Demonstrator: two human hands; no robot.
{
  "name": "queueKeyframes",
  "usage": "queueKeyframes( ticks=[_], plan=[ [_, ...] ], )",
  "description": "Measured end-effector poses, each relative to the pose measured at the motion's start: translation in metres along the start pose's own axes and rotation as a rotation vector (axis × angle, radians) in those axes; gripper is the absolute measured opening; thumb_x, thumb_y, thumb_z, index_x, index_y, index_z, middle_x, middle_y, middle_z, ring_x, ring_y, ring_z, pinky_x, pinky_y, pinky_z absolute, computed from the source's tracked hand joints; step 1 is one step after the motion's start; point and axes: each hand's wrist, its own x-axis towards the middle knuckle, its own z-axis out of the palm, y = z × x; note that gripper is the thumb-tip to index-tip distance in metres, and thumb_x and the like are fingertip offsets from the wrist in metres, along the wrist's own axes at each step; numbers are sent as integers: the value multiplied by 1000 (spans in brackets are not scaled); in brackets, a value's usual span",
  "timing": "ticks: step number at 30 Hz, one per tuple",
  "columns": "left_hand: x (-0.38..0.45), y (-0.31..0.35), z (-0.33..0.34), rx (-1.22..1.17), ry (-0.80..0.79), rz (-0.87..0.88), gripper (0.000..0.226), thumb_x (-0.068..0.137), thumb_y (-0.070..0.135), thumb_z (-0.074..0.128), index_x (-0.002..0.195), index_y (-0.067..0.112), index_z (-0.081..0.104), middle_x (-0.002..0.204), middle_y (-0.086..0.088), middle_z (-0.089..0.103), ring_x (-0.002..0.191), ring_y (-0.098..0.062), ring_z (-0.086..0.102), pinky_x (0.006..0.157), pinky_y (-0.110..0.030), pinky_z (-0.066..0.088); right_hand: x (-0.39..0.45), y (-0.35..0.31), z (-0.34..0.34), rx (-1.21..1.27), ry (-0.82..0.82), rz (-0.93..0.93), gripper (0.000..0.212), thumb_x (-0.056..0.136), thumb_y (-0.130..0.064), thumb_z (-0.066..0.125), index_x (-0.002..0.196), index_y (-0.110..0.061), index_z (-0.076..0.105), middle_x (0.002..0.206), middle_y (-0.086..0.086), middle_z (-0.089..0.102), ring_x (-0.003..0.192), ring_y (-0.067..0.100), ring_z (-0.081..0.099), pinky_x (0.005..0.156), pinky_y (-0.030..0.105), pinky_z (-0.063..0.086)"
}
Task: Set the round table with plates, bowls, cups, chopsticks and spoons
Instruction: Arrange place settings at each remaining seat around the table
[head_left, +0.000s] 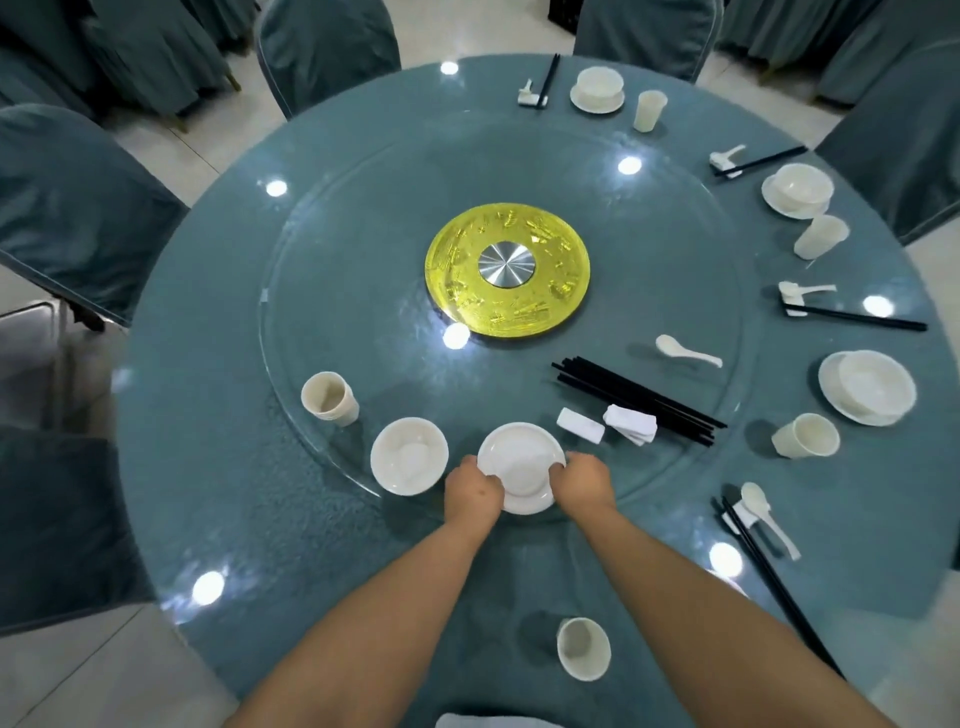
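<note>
White plate between both hands; bowl just beside

Restaurant banquet hall, round table with glass turntable, cloth-covered chairs

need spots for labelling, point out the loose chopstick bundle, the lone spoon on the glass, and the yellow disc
chopstick bundle (639, 400), head view, mid-length of the sticks
lone spoon (670, 345), head view, its bowl
yellow disc (462, 260), head view, left of the ring
</note>
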Motion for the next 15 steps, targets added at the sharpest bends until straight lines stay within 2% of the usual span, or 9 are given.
queueKeyframes(
  ticks=[5,8,10,12,15],
  plan=[
    [-1,2,-2,22,47,33,22,88,13,54,106,3,61,109,-12,62,97,-29,60,79,-30,46,-2,5,0,52,-29,62,18,88,-16,47,77,-8,59,82,9,62,77,27,52,65,26,38],
    [-2,6,-8,16,60,58,14,87,9,54,97,3,62,99,-11,65,87,-27,60,69,-28,42,-5,3,-3,102,-19,95,22,87,-14,47,65,-13,49,69,4,53,74,27,48,65,27,38],
    [-8,8,-17,-16,64,52,14,86,7,52,95,4,62,95,-9,66,80,-25,57,65,-27,41,-14,0,-7,125,6,89,24,87,-13,48,63,-14,49,64,2,51,73,27,48,66,27,39],
    [-9,11,-21,-17,59,61,12,84,7,53,92,6,62,93,-8,65,78,-24,54,64,-25,40,-13,-1,-11,136,24,95,19,87,-12,49,70,-12,59,67,2,56,75,27,52,68,26,41],
    [-17,9,-33,-20,69,99,9,84,8,54,88,9,62,90,-7,66,77,-23,55,64,-25,40,-24,-1,-17,178,58,63,18,88,-14,52,90,-12,70,82,3,63,83,25,59,71,25,42]
  ],
)
